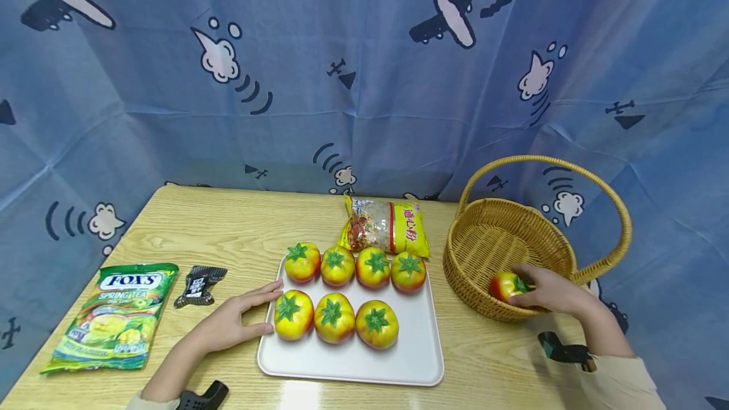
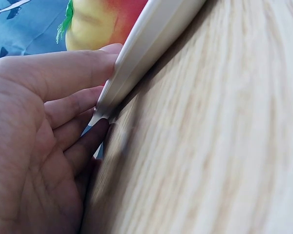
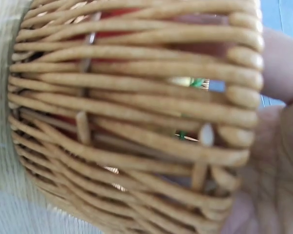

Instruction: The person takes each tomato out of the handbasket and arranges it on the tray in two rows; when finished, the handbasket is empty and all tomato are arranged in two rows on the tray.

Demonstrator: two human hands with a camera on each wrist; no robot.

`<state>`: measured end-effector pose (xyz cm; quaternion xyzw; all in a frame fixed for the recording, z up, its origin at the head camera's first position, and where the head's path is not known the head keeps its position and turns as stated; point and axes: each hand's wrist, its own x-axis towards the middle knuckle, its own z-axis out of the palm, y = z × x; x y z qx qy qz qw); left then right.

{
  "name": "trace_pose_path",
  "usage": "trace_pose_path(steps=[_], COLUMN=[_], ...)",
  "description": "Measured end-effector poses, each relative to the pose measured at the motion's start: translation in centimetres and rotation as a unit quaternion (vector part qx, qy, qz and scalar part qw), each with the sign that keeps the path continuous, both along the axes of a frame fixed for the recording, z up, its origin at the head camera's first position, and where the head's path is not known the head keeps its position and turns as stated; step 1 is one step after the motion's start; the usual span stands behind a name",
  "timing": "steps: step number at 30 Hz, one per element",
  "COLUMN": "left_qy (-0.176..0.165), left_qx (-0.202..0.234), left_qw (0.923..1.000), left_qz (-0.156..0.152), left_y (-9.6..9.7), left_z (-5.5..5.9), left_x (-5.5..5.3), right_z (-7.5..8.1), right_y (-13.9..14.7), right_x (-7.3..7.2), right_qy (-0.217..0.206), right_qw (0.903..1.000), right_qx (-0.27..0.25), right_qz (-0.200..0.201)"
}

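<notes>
My right hand (image 1: pixel 549 290) reaches over the near rim of the wicker basket (image 1: pixel 455 271) and holds a red-and-yellow tomato (image 1: pixel 502 286) with a green leafy top, low inside it. In the right wrist view the basket's weave (image 3: pixel 136 107) hides most of that tomato. At the left edge of the white tray (image 1: pixel 353 369), my left hand (image 1: pixel 233 321) rests with thumb and fingers spread, its fingertips touching the tray's rim (image 2: pixel 136 53). Several similar tomatoes (image 1: pixel 336 317) sit on the tray in two rows, the front row leaving bare tray at its right.
Behind the tray lies a yellow bag of pasta (image 1: pixel 387 226). On the left are a green FOX'S candy bag (image 1: pixel 108 318) and a small black packet (image 1: pixel 199 285). The basket's tall handle (image 1: pixel 623 220) arches above it. A blue curtain (image 1: pixel 364 112) hangs behind the table.
</notes>
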<state>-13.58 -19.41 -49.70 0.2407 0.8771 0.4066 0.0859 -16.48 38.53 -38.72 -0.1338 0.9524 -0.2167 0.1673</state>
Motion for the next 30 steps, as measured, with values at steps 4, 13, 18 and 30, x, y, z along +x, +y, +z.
trace_pose_path(steps=[4, 13, 18, 30], left_qy=[-0.001, 0.001, 0.0, 0.0], left_qx=[0.001, -0.001, -0.003, -0.005], left_qw=[1.0, 1.0, 1.0, 1.0], left_qz=[0.0, 0.0, 0.0, 0.001], left_y=[0.0, 0.0, 0.0, 0.0], left_z=[0.1, 0.1, 0.1, -0.1], left_x=[0.1, 0.0, 0.0, 0.0], right_z=[-0.2, -0.5, -1.0, -2.0], right_y=[-0.1, -0.5, -0.6, -1.1], right_x=[-0.1, 0.0, 0.1, 0.1], right_qy=[0.002, 0.028, 0.036, 0.078], right_qw=[1.0, 0.9995, 0.9993, 0.9953], right_qx=[0.008, 0.017, 0.011, -0.012], right_qz=[-0.002, 0.003, 0.002, -0.057])
